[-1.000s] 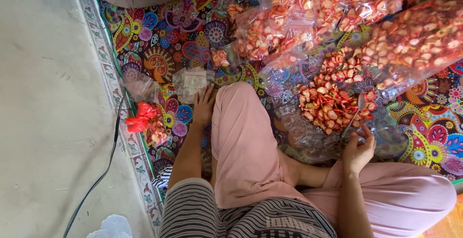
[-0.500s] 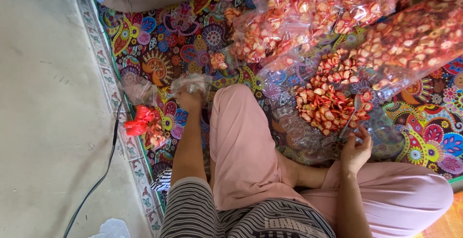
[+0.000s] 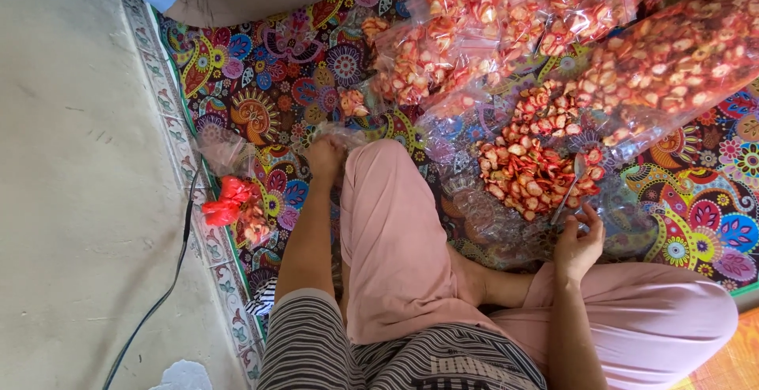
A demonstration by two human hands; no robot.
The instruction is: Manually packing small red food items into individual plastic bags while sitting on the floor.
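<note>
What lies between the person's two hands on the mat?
In the head view, the bent knee in pink trousers lies between the left hand, on a clear bag, and the right hand, holding a spoon.

A bright paisley-patterned mat (image 3: 261,82) covers a pale concrete floor (image 3: 71,200). On the mat lie clear bags of red-and-cream chips (image 3: 506,26) at 1 o'clock, a loose pile of chips (image 3: 530,173) at centre. A black cable (image 3: 162,295) crosses the floor at 8 o'clock.
</note>
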